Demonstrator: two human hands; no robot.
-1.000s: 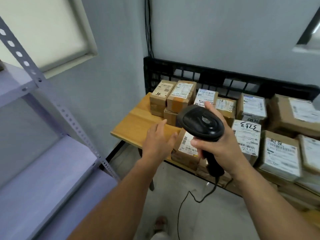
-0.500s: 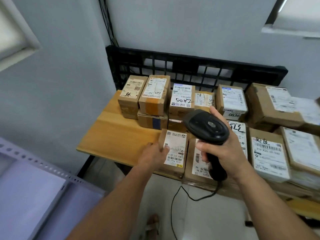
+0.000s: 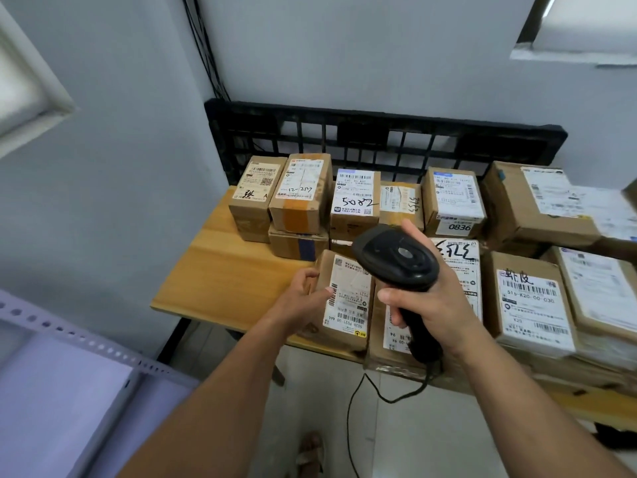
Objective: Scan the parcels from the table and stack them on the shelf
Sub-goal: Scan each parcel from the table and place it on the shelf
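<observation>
Several cardboard parcels with white labels cover the wooden table (image 3: 220, 270). My left hand (image 3: 303, 298) grips the left side of a small parcel (image 3: 348, 301) at the table's front edge, thumb on its label. My right hand (image 3: 431, 301) holds a black corded barcode scanner (image 3: 396, 260) by its handle, its head hovering just above and right of that parcel. The grey metal shelf (image 3: 69, 374) sits at the lower left.
A black plastic grid (image 3: 379, 139) stands against the wall behind the parcels. Larger parcels (image 3: 531, 301) are stacked to the right. The scanner's cable (image 3: 355, 408) hangs down to the floor. Bare wood shows on the table's left part.
My view swung right, away from the shelf. My left hand reached the small front parcel and took hold of its left side. The scanner stayed raised in my right hand.
</observation>
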